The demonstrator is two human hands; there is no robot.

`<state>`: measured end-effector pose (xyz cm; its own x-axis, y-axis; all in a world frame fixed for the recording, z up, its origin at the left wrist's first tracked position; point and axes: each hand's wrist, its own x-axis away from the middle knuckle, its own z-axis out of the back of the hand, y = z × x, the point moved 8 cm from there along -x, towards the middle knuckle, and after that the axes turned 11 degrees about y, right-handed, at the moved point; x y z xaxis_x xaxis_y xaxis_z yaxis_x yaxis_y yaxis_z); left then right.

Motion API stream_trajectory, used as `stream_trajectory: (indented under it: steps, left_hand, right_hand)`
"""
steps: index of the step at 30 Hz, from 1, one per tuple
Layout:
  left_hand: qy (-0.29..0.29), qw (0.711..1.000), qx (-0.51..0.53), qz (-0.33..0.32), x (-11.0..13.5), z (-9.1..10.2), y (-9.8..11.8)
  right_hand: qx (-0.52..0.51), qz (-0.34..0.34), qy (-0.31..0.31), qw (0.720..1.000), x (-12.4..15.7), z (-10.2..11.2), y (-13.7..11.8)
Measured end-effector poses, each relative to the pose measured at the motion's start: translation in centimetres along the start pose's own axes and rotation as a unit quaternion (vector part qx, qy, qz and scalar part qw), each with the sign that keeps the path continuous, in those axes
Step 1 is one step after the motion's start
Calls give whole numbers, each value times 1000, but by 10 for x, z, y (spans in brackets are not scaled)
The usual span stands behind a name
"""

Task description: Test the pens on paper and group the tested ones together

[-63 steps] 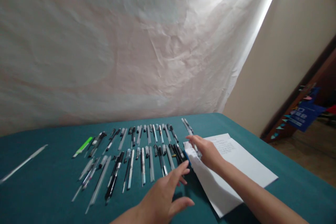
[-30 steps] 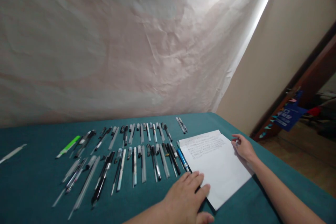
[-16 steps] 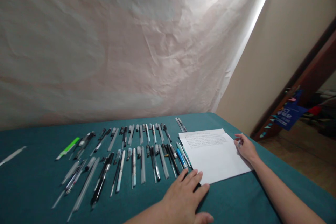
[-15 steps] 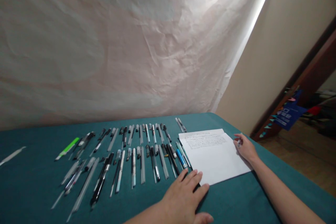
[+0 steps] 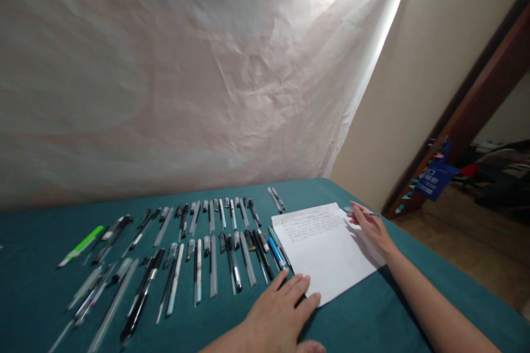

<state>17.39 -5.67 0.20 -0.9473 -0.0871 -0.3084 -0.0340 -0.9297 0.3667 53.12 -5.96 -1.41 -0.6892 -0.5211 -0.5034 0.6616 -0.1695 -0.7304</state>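
The right hand has its thumb and fingers drawn together around a slim, greyish pen, whose rear end sticks out past the knuckles; the tip is hidden, so whether it touches anything cannot be told. Under and to the left of this grip lie the flat white paper sheets, with lines of small dark handwriting along their far part. The left hand, fingers loosely spread and gripping nothing, overlaps the sheets' near left edge; how hard it presses does not show. Just beyond its fingertips is a thick blue plastic pen, and farther left of it, clear- and black-barrelled pens lie in two rows on the dark teal tablecloth. For neat writing, I would keep the left palm flat so the stacked sheets cannot slip, clear of the blue pen. The right hand's pinch should probably stay light and near the tip, with the wrist supported on the paper, below the written lines.
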Motion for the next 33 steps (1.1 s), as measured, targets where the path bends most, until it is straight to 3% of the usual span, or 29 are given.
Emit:
stream_trajectory:
  steps: [3, 6, 15, 22, 33]
  left_hand:
    - [-2, 1000, 6, 0, -1, 1, 1]
    - [-6, 1000, 9, 3, -2, 1, 1]
    - [-7, 1000, 3, -11, -3, 3, 3]
    - [8, 1000, 12, 10, -1, 7, 4]
    - [2, 1000, 2, 16, -1, 9, 4]
  right_hand:
    - [-105, -89, -57, 989, 9, -13, -7]
    - [-109, -108, -45, 987, 13, -17, -7]
    - [-97, -81, -38, 991, 9, -25, -1]
    - [-29, -63, -16, 997, 9, -15, 10]
    - [24, -13, -24, 999, 9, -15, 0]
